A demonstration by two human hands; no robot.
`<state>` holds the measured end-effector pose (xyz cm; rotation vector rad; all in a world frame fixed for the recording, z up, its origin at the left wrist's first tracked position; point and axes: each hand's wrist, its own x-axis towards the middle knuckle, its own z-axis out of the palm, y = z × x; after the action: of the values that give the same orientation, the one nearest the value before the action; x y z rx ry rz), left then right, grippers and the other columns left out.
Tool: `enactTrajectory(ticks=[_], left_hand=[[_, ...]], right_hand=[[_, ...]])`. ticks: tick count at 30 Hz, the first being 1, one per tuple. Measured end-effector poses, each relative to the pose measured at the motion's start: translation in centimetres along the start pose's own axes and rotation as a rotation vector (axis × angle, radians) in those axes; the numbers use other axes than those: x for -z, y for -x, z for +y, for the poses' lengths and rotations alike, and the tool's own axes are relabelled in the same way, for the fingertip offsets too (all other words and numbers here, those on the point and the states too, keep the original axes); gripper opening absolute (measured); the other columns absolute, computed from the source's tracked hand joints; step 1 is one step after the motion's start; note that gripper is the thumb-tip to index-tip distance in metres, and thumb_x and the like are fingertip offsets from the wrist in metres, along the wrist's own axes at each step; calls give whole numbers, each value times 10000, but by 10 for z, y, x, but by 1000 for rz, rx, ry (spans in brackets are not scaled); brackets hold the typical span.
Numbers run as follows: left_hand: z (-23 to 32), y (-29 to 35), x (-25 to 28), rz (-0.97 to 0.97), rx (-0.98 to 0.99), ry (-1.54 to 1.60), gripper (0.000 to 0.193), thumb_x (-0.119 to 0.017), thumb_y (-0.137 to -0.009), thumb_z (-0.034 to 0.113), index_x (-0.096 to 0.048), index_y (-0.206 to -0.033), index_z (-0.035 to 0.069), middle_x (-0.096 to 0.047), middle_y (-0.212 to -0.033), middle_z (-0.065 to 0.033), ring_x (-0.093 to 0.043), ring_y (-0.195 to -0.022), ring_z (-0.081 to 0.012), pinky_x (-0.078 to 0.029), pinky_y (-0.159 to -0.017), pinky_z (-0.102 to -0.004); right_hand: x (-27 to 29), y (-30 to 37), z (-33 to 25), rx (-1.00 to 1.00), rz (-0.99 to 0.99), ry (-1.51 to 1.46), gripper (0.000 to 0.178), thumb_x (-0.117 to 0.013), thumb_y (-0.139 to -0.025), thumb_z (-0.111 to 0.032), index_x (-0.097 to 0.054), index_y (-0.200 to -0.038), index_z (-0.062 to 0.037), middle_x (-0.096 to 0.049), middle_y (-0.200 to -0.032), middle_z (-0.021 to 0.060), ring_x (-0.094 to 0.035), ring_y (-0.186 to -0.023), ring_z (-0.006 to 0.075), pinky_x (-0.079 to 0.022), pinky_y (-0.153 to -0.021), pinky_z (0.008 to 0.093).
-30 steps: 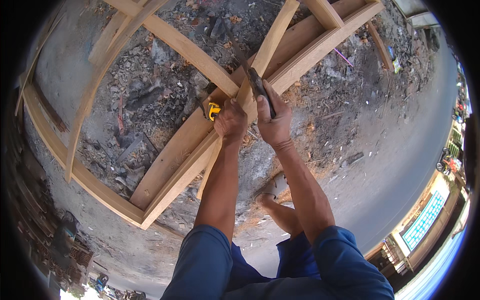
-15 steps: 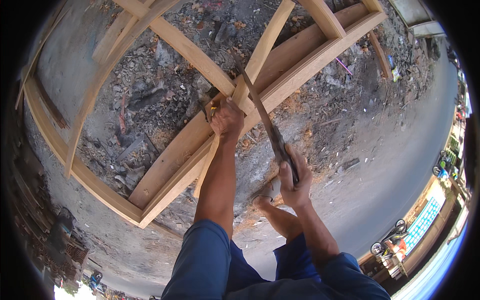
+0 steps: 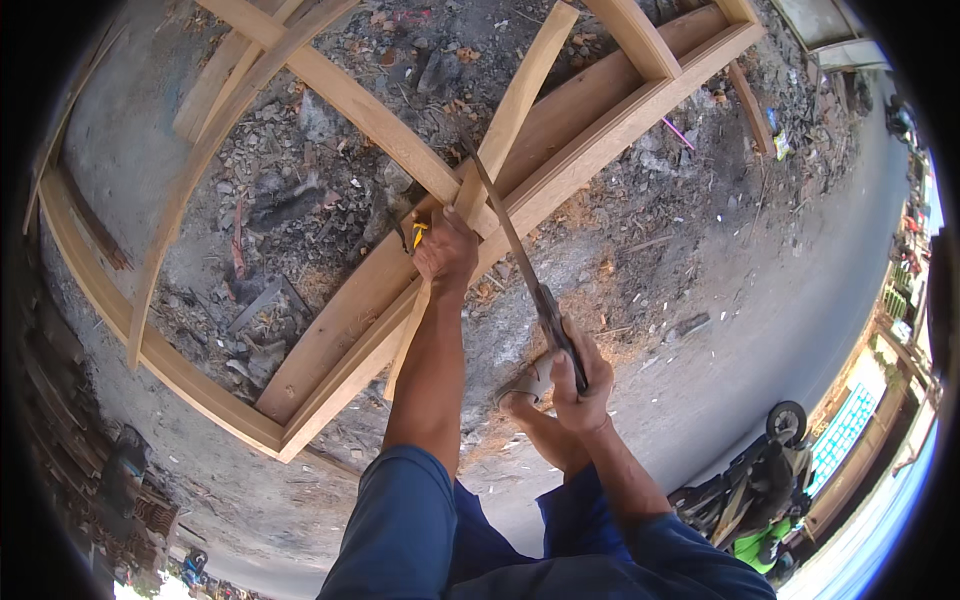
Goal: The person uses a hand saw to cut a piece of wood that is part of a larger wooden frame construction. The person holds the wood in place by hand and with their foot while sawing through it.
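Observation:
My right hand (image 3: 583, 385) is closed round the dark handle of a handsaw (image 3: 511, 225). The saw's blade slants up to the left and lies against the right edge of a light wooden strip (image 3: 527, 88). My left hand (image 3: 447, 252) is closed on that strip, just below the blade, where the strip crosses a large wooden frame (image 3: 625, 150). By the left fingers shows a small yellow and black object (image 3: 418, 235); its kind I cannot make out. The strip's lower end sticks out beside my left forearm.
The frame's crossbar (image 3: 375, 125) and a curved outer piece (image 3: 190, 375) spread to the left. Rubble and wood scraps (image 3: 280, 205) cover the ground beneath. My foot (image 3: 522, 385) stands close behind the saw. A motorcycle with a rider in green (image 3: 765, 490) is on the road at right.
My right hand has drawn the saw back toward me. The left hand keeps its hold on the strip. A motorcycle has come into view at the lower right.

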<state>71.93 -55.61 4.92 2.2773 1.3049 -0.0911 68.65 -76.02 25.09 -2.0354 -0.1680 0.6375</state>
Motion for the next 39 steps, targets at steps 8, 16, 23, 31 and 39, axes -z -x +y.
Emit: enactTrajectory(ticks=[8,16,23,31,39], left_hand=[[34,0,1,-130,22,53,374,-443,-1038,382,-666,-982,87,-732,-873,-233,-710,-850,-454,-561,-766,-556],[12,1,10,-109,56,17,376,-437,-1042,363,-671,-979,76,-719,-808,-227,-712,-792,-448,-564,-719,-552],[23,-1,-1,-155,24,18,393,-437,-1043,379,-686,-978,82,-715,-801,-242,-705,-783,-461,-553,-719,-584],[24,-5,11,-167,84,-10,372,-448,-1040,366,-689,-993,87,-723,-822,-232,-717,-820,-443,-566,-727,-563],[0,-6,-1,-232,-59,-48,352,-470,-1040,373,-685,-1058,95,-739,-938,-215,-714,-904,-425,-569,-794,-551]], right_hand=[[-54,-163,-6,193,225,-36,411,-599,-997,-100,-575,-1367,77,-725,-1159,247,-707,-996,219,-538,-885,306],[13,24,1,213,-27,115,484,-501,-1053,-220,-513,-1424,90,-703,-1192,256,-733,-888,262,-572,-746,372],[-61,-177,-1,102,125,-133,415,-587,-1006,-110,-568,-1366,96,-714,-1198,248,-716,-1054,217,-537,-918,322],[-1,44,39,195,97,192,480,-553,-1037,-224,-533,-1405,84,-706,-1204,257,-765,-922,299,-595,-759,336],[-68,-150,10,154,137,-100,490,-609,-988,-140,-529,-1435,45,-724,-982,240,-722,-776,211,-552,-728,335]])
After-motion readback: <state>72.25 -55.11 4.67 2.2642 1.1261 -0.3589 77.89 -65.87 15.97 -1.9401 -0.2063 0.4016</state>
